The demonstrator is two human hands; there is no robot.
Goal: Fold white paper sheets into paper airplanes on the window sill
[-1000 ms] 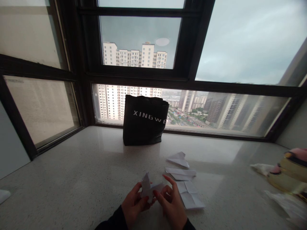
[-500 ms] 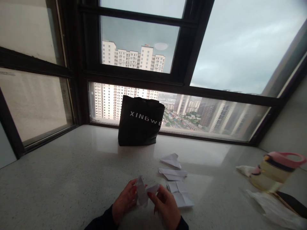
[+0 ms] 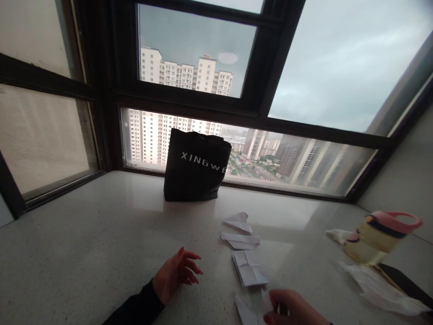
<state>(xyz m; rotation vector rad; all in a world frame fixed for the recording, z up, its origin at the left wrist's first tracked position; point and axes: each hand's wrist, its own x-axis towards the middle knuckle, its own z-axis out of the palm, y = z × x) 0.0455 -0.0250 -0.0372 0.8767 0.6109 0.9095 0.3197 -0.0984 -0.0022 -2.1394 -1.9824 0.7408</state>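
Observation:
My left hand (image 3: pixel 176 274) hovers over the speckled white counter (image 3: pixel 111 253), fingers apart and nothing in them. At the lower right, my right hand (image 3: pixel 294 308) pinches a folded white paper piece (image 3: pixel 248 311) beside the near edge of the view. Just beyond it lies a square stack of creased white paper (image 3: pixel 251 268). Farther back are a long folded paper (image 3: pixel 241 240) and a pointed folded paper (image 3: pixel 239 221), lying in a column.
A black bag (image 3: pixel 198 167) with white letters stands by the window. On the right are a bottle with a pink lid (image 3: pixel 380 237), crumpled white plastic (image 3: pixel 382 289) and a dark flat object (image 3: pixel 406 284).
My left hand has let go of the folded paper and opened. My right hand has carried the paper right and nearer, below the square stack. The view has shifted slightly.

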